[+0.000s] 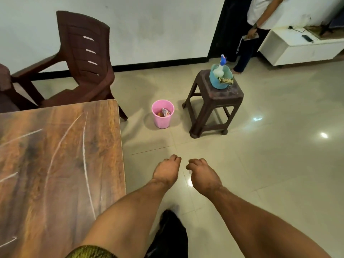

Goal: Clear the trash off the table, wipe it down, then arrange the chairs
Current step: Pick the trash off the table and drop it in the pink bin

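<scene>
Left hand [165, 170] hangs right of the table [55, 155], fingers curled on nothing. Right hand [202, 174] beside it is curled too, maybe pinching a white speck [190, 171] (can't tell). Bin [162, 122] with trash [164, 112] sits past the table's far corner, chair [83, 58] behind the table.

Saw the table [55, 155] only in part, cut by the left and bottom edges. Lost most of the second chair [4, 86] past the left edge. Got no view of the fingertips of the left hand [165, 170] or the right hand [202, 175], all curled under. Could not place the small white speck [190, 171] by the right thumb: held, or lying below. Could not make out the wrappers [164, 112] inside the pink bin [161, 123]. Saw the bystander [260, 13] cut at the top edge, and a dark shape [173, 235] near the bottom edge only as blur.
</scene>
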`<state>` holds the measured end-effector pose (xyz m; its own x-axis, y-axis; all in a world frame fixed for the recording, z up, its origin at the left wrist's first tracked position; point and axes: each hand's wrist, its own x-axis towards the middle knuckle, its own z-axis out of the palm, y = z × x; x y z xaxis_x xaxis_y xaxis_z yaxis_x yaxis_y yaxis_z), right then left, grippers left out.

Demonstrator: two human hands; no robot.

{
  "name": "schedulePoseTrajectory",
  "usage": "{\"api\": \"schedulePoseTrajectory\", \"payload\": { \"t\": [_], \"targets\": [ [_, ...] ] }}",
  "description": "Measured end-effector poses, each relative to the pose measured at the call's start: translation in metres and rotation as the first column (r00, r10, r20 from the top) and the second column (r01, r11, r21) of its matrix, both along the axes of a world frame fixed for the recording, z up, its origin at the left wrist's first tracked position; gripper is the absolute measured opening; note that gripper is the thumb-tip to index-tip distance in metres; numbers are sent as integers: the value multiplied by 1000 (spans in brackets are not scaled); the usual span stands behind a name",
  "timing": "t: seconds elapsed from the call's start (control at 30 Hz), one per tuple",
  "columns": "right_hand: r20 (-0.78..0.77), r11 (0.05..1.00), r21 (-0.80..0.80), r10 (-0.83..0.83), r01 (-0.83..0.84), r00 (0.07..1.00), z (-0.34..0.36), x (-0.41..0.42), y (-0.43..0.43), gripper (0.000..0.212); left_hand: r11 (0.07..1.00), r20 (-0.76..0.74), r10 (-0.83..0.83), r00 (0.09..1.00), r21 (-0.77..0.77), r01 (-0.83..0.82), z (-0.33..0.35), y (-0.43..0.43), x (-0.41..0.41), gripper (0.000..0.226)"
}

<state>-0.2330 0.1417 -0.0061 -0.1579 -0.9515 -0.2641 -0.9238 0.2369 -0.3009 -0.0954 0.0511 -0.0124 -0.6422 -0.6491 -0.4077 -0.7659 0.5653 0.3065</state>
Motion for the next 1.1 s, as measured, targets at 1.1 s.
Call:
{"api": "schedulePoseTrajectory", "payload": {
  "t": [1.1],
  "targets": [
    [92, 886, 160, 426, -435, 900, -176, -221, -612, 52, 858, 65, 511, 857, 26, -514, -142, -512, -184, 44]
  ]
}}
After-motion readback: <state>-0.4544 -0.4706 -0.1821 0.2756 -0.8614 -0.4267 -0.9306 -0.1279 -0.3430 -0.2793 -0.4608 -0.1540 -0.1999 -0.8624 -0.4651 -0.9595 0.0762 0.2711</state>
